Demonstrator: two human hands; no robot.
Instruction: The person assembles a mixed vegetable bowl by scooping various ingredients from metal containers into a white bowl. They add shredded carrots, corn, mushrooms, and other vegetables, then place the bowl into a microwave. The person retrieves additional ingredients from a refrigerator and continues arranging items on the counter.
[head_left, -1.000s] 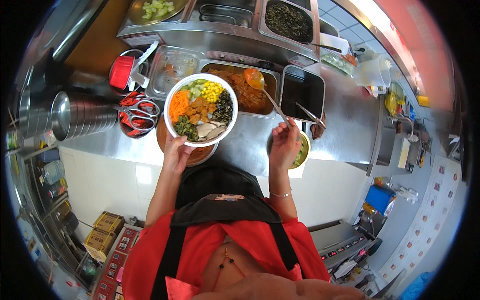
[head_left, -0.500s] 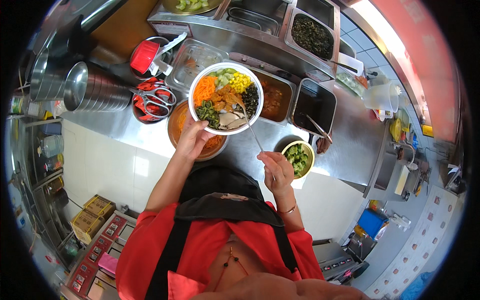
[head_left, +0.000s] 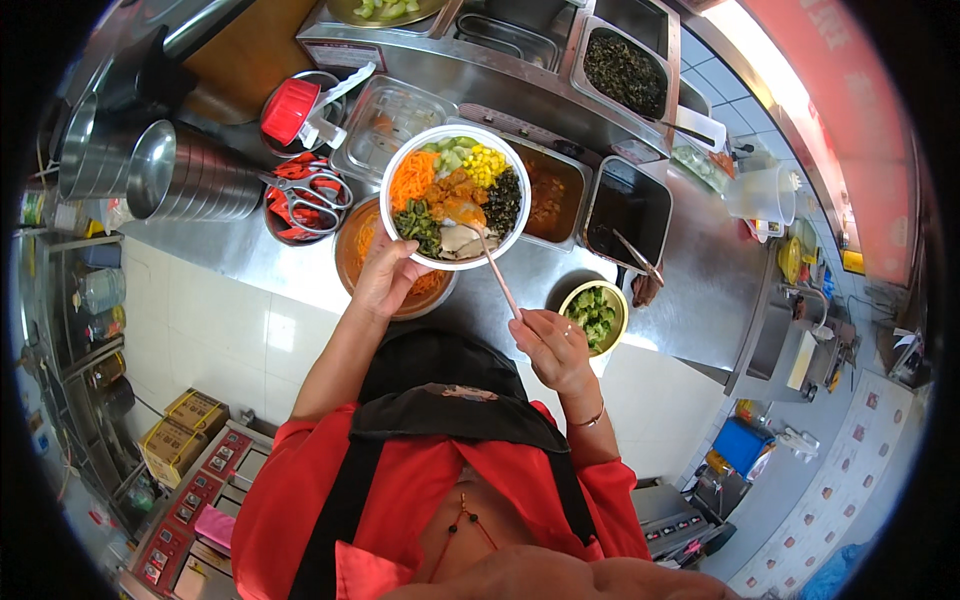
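Observation:
My left hand (head_left: 388, 272) grips the lower left rim of a round white bowl (head_left: 514, 238), thumb over the edge. In the bowl lie shredded carrot (head_left: 411, 184), corn kernels (head_left: 482, 165), cucumber-like green pieces, a dark chopped topping (head_left: 502, 202), chopped greens (head_left: 414, 226), pale slices (head_left: 461, 241) and an orange-brown sauced topping (head_left: 456, 193) at the centre. My right hand (head_left: 556, 349) is closed round the handle of a long thin spoon (head_left: 504, 286). Its tip touches the food near the pale slices; the spoon's bowl is partly hidden there.
Below the white bowl sits a basin of shredded carrot (head_left: 428, 293). A yellow bowl of broccoli (head_left: 594, 318) stands right of it. Behind are a tray of brown sauce (head_left: 560, 196) and a dark tray with tongs (head_left: 632, 215). Scissors (head_left: 313, 201) and stacked metal bowls (head_left: 190, 178) stand left.
The spoon's tip has moved down from the orange topping toward the pale slices. My right hand has shifted slightly down and turned. My left hand and the bowl have barely moved.

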